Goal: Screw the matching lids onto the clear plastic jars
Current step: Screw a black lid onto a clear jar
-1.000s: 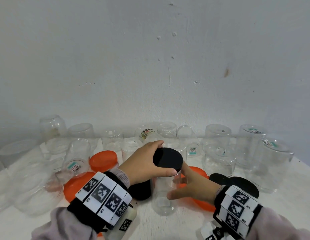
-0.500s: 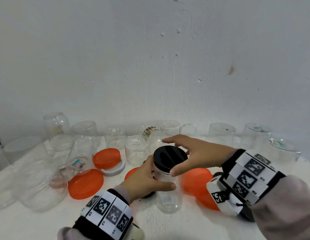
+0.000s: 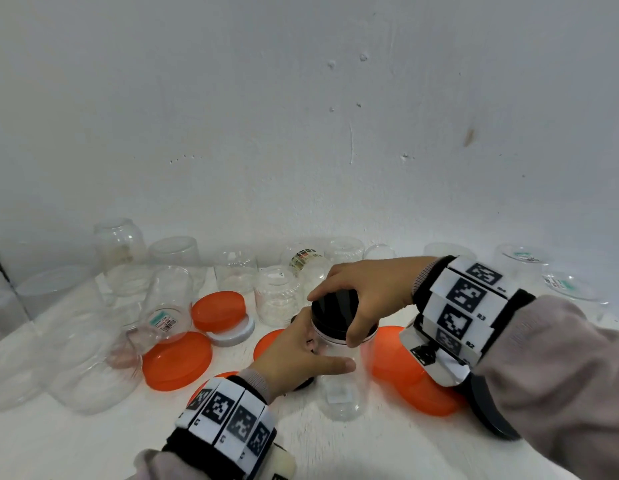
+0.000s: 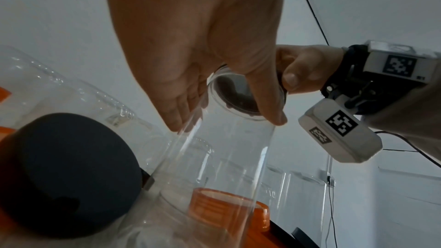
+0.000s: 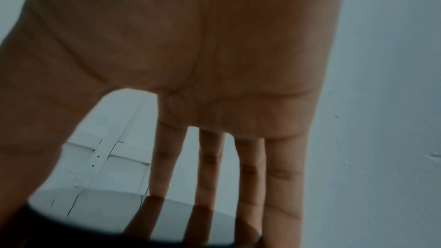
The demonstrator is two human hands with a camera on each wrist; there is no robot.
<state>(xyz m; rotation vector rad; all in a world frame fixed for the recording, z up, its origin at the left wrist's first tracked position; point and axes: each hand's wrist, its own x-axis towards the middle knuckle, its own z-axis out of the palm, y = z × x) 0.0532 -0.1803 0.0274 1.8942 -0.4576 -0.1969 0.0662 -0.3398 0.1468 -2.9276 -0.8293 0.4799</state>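
Observation:
A clear plastic jar (image 3: pixel 342 386) stands upright on the white table near the front middle, with a black lid (image 3: pixel 335 311) on its mouth. My left hand (image 3: pixel 301 351) wraps the jar's upper wall, thumb across the front. From the right, my right hand (image 3: pixel 360 296) grips the lid's rim with thumb and fingers. In the left wrist view the jar (image 4: pixel 214 167) rises from the table with the lid (image 4: pixel 241 97) at its top, and the right thumb presses the lid's edge. The right wrist view shows fingers (image 5: pixel 281 186) reaching over the glossy lid (image 5: pixel 95 220).
Several orange lids (image 3: pixel 178 358) lie around the jar, one (image 3: pixel 405 362) just right of it, and a grey-white lid (image 3: pixel 231 336) under an orange one. A loose black lid (image 4: pixel 62 173) lies beside my left wrist. Several lidless clear jars (image 3: pixel 169 303) crowd the left side and the wall.
The hands swapped roles: my left hand dropped from the lid to the jar's wall, my right hand rose from the jar to the lid and has turned a little on it.

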